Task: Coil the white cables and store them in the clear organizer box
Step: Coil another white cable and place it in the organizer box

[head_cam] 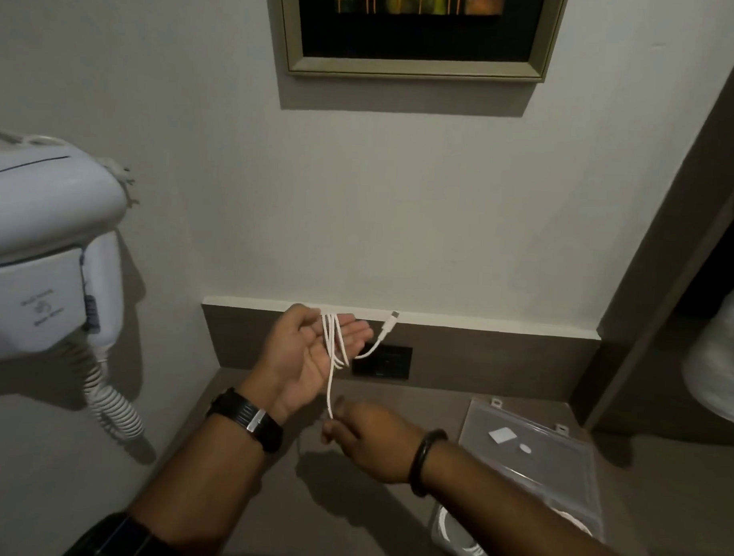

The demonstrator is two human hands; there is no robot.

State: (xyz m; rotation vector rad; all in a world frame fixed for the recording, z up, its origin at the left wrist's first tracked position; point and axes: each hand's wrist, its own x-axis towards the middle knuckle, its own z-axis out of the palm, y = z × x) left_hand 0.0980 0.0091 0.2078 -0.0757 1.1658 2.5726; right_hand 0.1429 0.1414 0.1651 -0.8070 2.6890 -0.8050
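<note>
A white cable (333, 351) is looped several times around my left hand (308, 359), which is held palm up with its fingers spread above the brown counter. One plug end (390, 323) sticks out to the right past the fingertips. My right hand (364, 438) is lower, pinching the cable's hanging strand between thumb and fingers. The clear organizer box (529, 462) lies open on the counter at the right, partly behind my right forearm, with a white coil (573, 522) in its near compartment.
A white wall-mounted hair dryer (46, 246) with a spiral cord hangs at the left. A dark wall socket (389, 361) sits behind the hands. A framed picture (415, 30) hangs above. A dark door frame (666, 246) and a white towel (720, 361) stand at the right.
</note>
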